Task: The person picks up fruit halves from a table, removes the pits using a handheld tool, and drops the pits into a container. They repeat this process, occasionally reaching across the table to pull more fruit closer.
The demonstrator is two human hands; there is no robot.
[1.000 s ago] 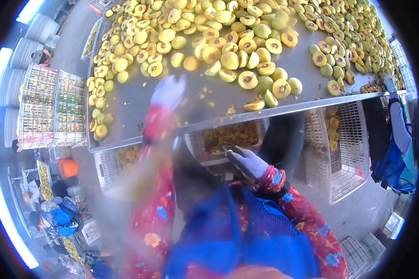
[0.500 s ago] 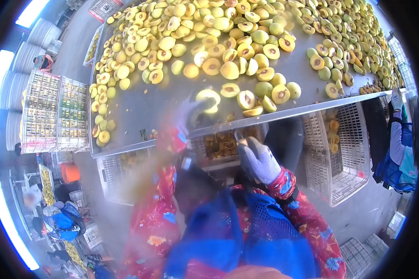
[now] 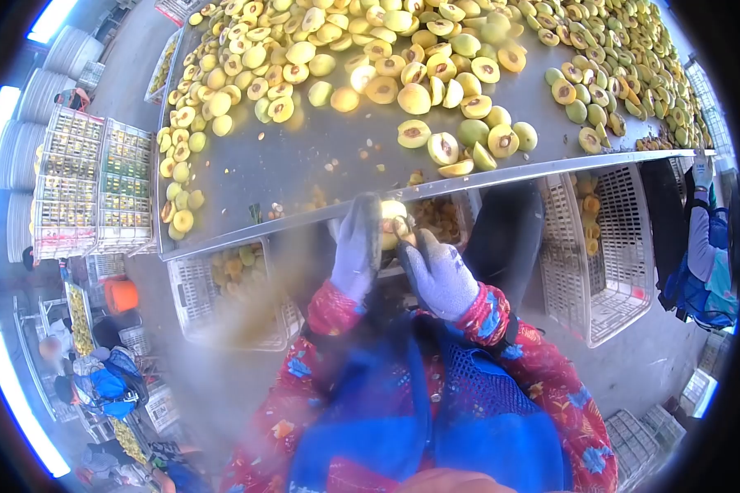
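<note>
Metal table [image 3: 247, 181]: far edge cut off
Fruit halves [image 3: 443, 149]: overlapping, uncountable
Left hand [image 3: 355, 251]: gripping one fruit [image 3: 391, 225]
Right hand [image 3: 442, 279]: at same fruit, grip unclear
Crates [image 3: 612, 246] beneath: at least three

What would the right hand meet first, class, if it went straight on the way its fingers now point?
The right hand would probably meet the fruit in the left hand first. Its fingertips look very near it or touching already; depth is unclear.
</note>
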